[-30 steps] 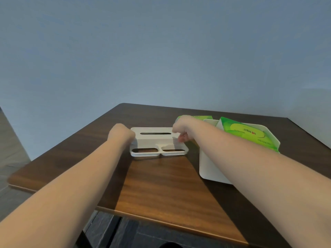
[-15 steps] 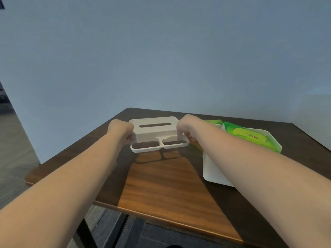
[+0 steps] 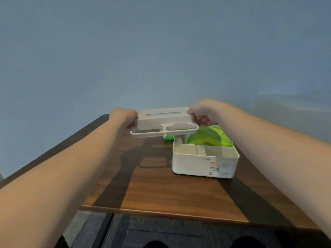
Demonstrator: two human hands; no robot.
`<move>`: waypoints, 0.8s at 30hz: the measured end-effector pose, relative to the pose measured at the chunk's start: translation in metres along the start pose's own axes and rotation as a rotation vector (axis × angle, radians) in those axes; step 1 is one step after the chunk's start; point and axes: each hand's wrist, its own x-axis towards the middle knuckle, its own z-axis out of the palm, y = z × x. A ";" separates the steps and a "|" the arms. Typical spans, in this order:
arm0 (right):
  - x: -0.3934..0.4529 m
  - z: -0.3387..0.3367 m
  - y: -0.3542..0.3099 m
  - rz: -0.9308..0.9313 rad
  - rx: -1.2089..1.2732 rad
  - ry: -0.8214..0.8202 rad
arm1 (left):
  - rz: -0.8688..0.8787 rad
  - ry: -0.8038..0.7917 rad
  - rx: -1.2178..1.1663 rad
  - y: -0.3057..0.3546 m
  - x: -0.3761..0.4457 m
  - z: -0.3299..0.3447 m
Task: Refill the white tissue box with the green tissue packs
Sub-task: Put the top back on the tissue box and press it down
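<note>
The white lid (image 3: pixel 163 122) of the tissue box, with a tissue slot and two cut-out openings, hangs in the air above the table. My left hand (image 3: pixel 123 119) grips its left end and my right hand (image 3: pixel 204 111) grips its right end. The white tissue box base (image 3: pixel 204 163) stands open on the table below and to the right, with a green tissue pack (image 3: pixel 209 138) lying in its rear compartment. A second green tissue pack (image 3: pixel 168 136) lies on the table behind the lid, mostly hidden.
The dark wooden table (image 3: pixel 161 190) has its front edge near me and a blue wall behind it. Dark floor shows beneath the front edge. The box base has smaller compartments along its front.
Both hands have lifted the lid off the table and carried it up and to the right, toward the box base. The view has shifted as my head moved.
</note>
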 end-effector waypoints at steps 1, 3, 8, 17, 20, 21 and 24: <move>-0.006 -0.007 0.011 0.009 -0.008 0.002 | 0.017 -0.036 -0.016 0.002 -0.005 0.010; -0.014 -0.019 0.032 0.022 -0.037 0.007 | 0.041 -0.084 0.007 0.006 -0.015 0.029; -0.023 -0.037 0.079 0.026 -0.100 0.089 | 0.064 -0.187 0.097 0.010 -0.041 0.068; -0.026 -0.043 0.114 0.066 -0.177 0.137 | 0.102 -0.219 0.292 0.001 -0.058 0.093; -0.019 -0.040 0.116 0.072 -0.144 0.127 | 0.137 -0.220 0.336 0.001 -0.054 0.095; -0.016 -0.039 0.116 0.066 -0.134 0.144 | 0.142 -0.214 0.353 0.001 -0.054 0.095; -0.007 -0.036 0.119 0.049 -0.046 0.182 | 0.137 -0.247 0.377 0.002 -0.052 0.096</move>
